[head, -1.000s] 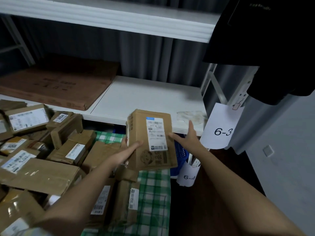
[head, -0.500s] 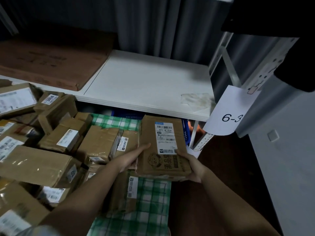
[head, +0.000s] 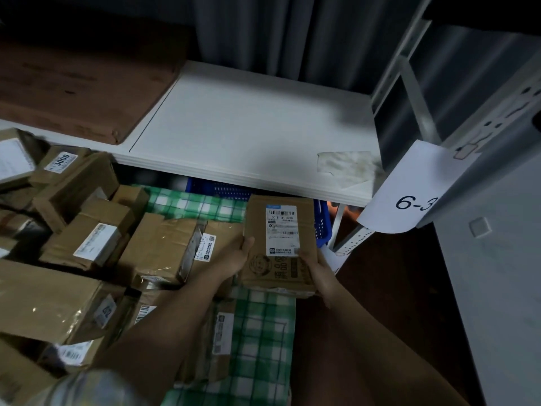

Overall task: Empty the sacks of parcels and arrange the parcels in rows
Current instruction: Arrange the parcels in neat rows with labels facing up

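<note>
Fingers of the left hand (head: pixel 234 259) curl round the left edge of a flat brown cardboard parcel with a white shipping label (head: pixel 279 244), thumb on its top face. Right hand (head: pixel 314 266) grips its lower right corner, thumb on the label. Parcel is held label-up above the green-and-white checked sack (head: pixel 257 332), just below the white metal shelf (head: pixel 248 127). A heap of brown cardboard parcels (head: pixel 87 244) lies to the left.

Dim feed on my end. White shelf (head: pixel 248 124) is the brightest area, soft shadow across its far right. Tape glare on near-left boxes (head: pixel 46 306). Far-left corner nearly black. Wide-angle bending at right edge, slight motion blur throughout.
</note>
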